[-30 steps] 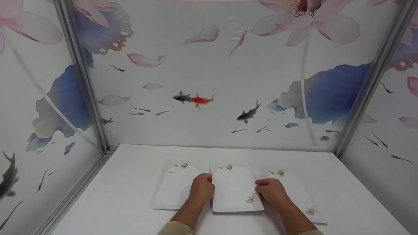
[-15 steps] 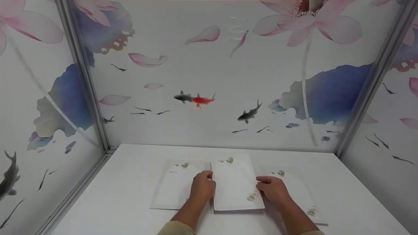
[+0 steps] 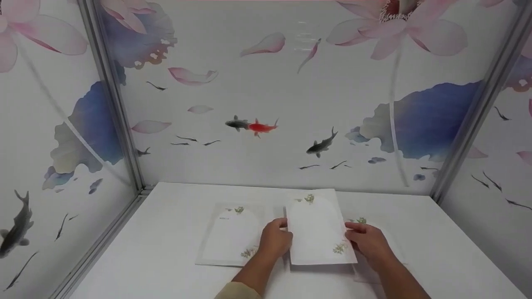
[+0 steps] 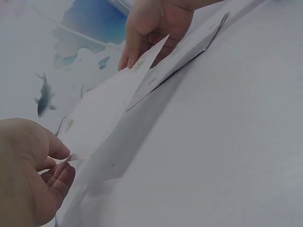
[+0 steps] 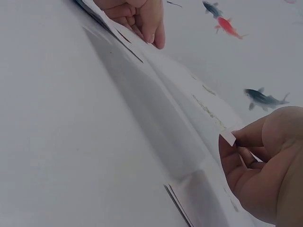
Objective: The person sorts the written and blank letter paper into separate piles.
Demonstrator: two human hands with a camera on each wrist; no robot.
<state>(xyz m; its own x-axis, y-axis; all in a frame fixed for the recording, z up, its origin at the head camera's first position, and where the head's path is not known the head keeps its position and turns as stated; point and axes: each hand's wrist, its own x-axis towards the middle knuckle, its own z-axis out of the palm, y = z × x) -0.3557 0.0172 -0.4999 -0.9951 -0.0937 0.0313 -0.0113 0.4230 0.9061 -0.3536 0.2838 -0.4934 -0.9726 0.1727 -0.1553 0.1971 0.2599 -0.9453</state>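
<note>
A white sheet of paper (image 3: 318, 232) with small printed flowers is raised over the table, tilted with its far edge up. My left hand (image 3: 276, 238) pinches its left edge between thumb and fingers; the left wrist view shows this grip up close. On the opposite edge, my right hand (image 3: 371, 241) pinches the paper, and a small corner (image 5: 227, 138) sticks out between its thumb and fingers. Left of the sheet lies a similar printed paper stack (image 3: 226, 238). Another printed stack (image 3: 361, 220) lies at the right, partly hidden by the sheet and my right hand.
The white table (image 3: 137, 245) meets a back panel (image 3: 266, 166) printed with lotus flowers and fish. Side panels on both sides join it at grey metal posts (image 3: 120, 124).
Both hands have lifted the sheet and carried it to the right, so it now overlaps the right stack. More of the left stack shows. The view has shifted slightly.
</note>
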